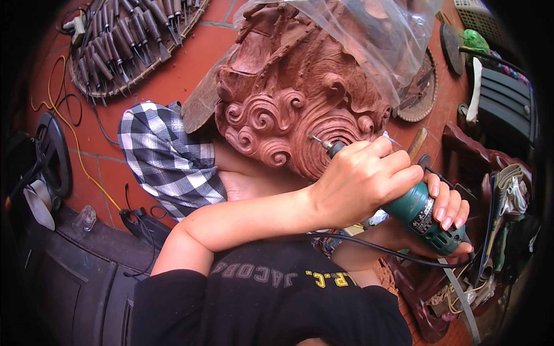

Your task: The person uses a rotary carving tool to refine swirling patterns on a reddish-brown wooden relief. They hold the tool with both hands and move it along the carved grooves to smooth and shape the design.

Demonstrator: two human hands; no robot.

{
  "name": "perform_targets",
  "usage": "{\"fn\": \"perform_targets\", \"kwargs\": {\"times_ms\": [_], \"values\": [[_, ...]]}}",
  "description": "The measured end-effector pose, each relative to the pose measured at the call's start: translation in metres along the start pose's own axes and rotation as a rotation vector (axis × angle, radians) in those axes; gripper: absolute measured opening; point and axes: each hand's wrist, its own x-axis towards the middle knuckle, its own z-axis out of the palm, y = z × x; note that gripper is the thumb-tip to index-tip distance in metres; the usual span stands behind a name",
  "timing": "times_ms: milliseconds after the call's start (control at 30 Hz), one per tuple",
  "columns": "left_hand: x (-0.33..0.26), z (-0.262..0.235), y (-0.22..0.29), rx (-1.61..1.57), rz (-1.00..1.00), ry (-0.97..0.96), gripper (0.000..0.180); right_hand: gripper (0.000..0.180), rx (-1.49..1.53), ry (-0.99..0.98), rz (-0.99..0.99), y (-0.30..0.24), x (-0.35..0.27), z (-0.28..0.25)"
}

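Observation:
My left hand (369, 179) is closed round the front end of a green electric die grinder (412, 213). Wrapped about its rear body, my right hand (447, 205) grips the same tool, its palm partly hidden behind it. A thin metal bit (317, 140) points from the grinder's nose at the carved wood block (271, 109), over a swirl of curved grooves. Whether the bit touches the wood, I cannot tell. The reddish-brown carving has curled scrolls and rests by my bent leg in checked cloth. Clear plastic sheeting (375, 34) covers its far right part.
A round woven tray (133, 83) of wooden-handled chisels lies far left on red tiles. Behind the carving's left side leans a wooden board (205, 95). The grinder's black cord (369, 245) crosses my lap. Dark carved furniture (479, 150) and clutter stand on the right; an orange cable (81, 155) runs left.

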Motion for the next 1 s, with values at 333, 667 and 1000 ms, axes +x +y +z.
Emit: {"fn": "perform_targets", "kwargs": {"times_ms": [333, 667, 1000], "values": [[0.011, 0.007, -0.007, -0.003, 0.049, -0.05, 0.029, 0.045, 0.066, -0.01, 0.019, -0.013, 0.005, -0.026], [0.015, 0.014, -0.003, 0.007, 0.077, -0.056, 0.026, 0.041, 0.093, 0.026, -0.053, -0.014, 0.004, -0.027], [0.005, 0.0, 0.0, 0.051, -0.009, -0.062, 0.031, 0.044, 0.074, 0.054, 0.007, 0.001, 0.0, -0.01]]}}
